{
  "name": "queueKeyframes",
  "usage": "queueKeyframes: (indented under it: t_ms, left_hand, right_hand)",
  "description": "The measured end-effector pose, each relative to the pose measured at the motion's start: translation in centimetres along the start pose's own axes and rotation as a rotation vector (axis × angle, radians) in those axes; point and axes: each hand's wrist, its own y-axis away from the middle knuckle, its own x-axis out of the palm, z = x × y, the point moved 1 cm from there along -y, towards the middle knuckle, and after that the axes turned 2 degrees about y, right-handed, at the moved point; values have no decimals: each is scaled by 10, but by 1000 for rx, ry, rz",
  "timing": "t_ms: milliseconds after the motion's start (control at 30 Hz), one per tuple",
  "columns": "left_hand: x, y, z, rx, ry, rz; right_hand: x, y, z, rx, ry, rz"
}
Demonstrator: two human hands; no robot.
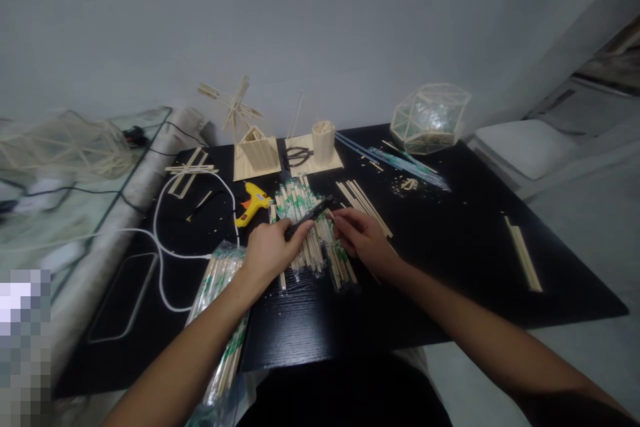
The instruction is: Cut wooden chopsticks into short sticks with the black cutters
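My left hand (270,252) grips a black cutting tool (310,215) that points up and right over a pile of wrapped bamboo chopsticks (305,227) on the black table (450,240). My right hand (361,237) rests on the pile's right side, fingers pinching a thin stick next to the tool's tip. A row of bare sticks (364,205) lies just beyond my right hand.
A yellow glue gun (253,203) with a white cord (163,240) lies left of the pile. A packet of chopsticks (220,320) hangs over the near edge. At the back stand a stick windmill house (253,143), a stick cup (323,141), scissors (296,156) and a geodesic stick frame (430,117). Loose sticks (524,255) lie right.
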Motion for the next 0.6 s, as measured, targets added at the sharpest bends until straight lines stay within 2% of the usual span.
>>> queueKeyframes:
  t_ms: [267, 600]
  left_hand:
    - [-3, -2, 1, -29, -58, 5]
    - [0, 1, -3, 78, -77, -37]
  right_hand:
    - [0, -1, -1, -3, -31, 27]
    - [0, 1, 4, 7, 65, 43]
